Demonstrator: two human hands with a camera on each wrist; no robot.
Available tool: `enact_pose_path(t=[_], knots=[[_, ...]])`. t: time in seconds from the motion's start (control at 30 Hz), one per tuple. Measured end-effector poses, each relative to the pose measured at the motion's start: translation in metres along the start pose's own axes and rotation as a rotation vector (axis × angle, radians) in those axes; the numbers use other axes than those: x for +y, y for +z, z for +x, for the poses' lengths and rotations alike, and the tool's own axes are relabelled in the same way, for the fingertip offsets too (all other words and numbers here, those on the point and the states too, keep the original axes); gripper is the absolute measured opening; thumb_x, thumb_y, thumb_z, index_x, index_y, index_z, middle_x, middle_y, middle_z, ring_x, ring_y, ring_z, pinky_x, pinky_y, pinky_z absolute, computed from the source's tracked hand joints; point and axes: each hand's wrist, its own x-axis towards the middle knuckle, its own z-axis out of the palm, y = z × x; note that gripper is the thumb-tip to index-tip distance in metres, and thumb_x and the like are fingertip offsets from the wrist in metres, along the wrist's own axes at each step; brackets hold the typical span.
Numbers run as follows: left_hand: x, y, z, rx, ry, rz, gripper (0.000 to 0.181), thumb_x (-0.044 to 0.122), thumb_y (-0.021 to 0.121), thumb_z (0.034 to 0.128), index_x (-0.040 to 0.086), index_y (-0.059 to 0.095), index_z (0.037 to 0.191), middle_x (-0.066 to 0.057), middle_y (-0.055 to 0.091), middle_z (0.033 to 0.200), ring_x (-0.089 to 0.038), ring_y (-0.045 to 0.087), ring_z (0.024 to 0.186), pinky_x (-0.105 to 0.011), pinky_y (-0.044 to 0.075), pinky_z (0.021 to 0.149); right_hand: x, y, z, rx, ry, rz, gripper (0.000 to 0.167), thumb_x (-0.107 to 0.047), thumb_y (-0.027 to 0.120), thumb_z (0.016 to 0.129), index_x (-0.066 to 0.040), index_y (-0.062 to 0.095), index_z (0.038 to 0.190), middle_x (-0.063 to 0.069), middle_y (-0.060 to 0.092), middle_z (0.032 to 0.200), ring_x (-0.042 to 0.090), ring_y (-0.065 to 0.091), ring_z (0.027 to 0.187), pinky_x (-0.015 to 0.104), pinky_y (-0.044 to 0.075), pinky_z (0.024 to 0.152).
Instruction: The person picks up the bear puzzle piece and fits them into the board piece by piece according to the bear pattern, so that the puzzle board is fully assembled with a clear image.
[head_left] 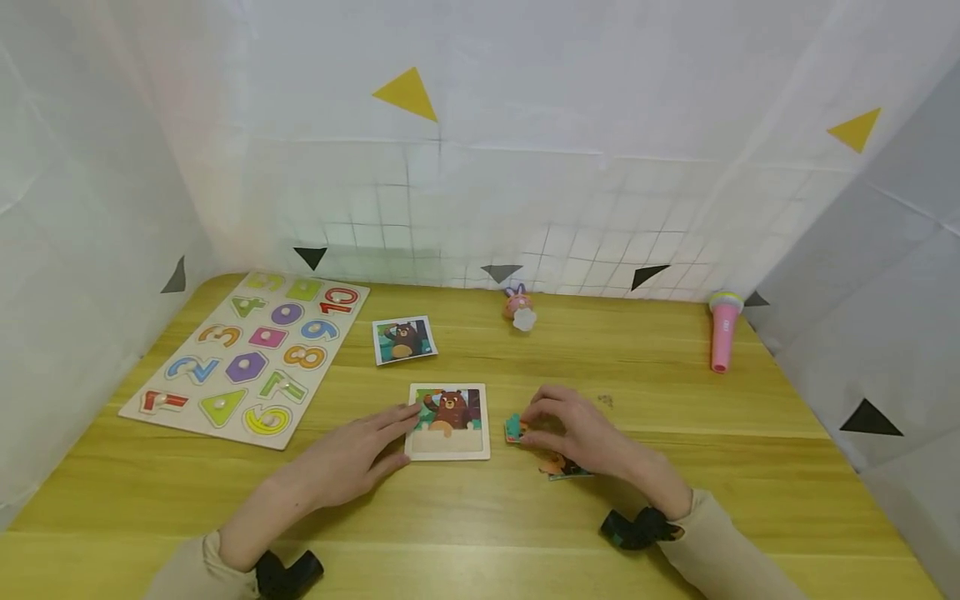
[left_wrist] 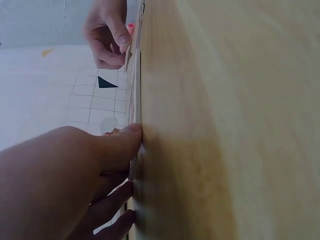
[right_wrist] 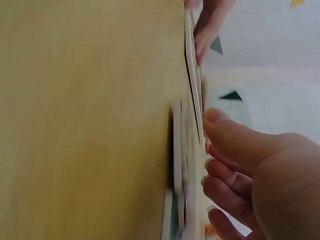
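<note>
A square wooden jigsaw tray lies in the middle of the table. Its upper part shows a brown bear picture, while a strip along the bottom is bare wood. My left hand rests at the tray's left side, fingertips on its edge and thumb by the lower corner. To the right of the tray, my right hand pinches a small teal and orange puzzle piece between thumb and fingers, just above the table. Several more puzzle pieces lie under that hand, partly hidden by it.
A bear picture card lies behind the tray. At the left is a wooden number and shape board. A small toy with purple ears stands at the back, and a pink toy microphone lies at the right. White cloth encloses the table.
</note>
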Motion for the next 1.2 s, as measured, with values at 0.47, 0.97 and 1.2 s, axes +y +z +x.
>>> enact_pose_path(t=[0.47,0.97,1.2], knots=[[-0.001,0.003,0.004,0.000,-0.014,-0.032,0.056,0.036,0.054,0.1036,0.010,0.044,0.152,-0.006,0.035,0.161,-0.031,0.045,0.140,-0.050,0.041,0.113,-0.042,0.028,0.056,-0.101,-0.079,-0.065,0.017,-0.029,0.073,0.092,-0.014,0.073,0.100,-0.001,0.060,0.095,0.015,0.056,0.084,0.027,0.047,0.078],[-0.003,0.002,0.003,0.020,0.011,-0.036,0.054,0.035,0.055,0.1034,0.012,0.045,0.151,-0.005,0.036,0.161,-0.030,0.045,0.141,-0.051,0.042,0.112,-0.058,0.055,0.080,-0.100,-0.068,-0.105,0.016,-0.031,0.074,0.092,-0.016,0.074,0.093,-0.003,0.059,0.092,0.009,0.050,0.080,0.028,0.043,0.080],[-0.003,0.001,0.001,0.023,-0.025,-0.036,0.061,0.037,0.055,0.1031,0.012,0.036,0.156,-0.012,0.040,0.158,-0.033,0.046,0.139,-0.052,0.041,0.112,-0.057,0.059,0.080,-0.104,-0.043,-0.093,0.016,-0.031,0.075,0.091,-0.016,0.072,0.095,-0.004,0.057,0.092,0.010,0.048,0.086,0.032,0.041,0.087]])
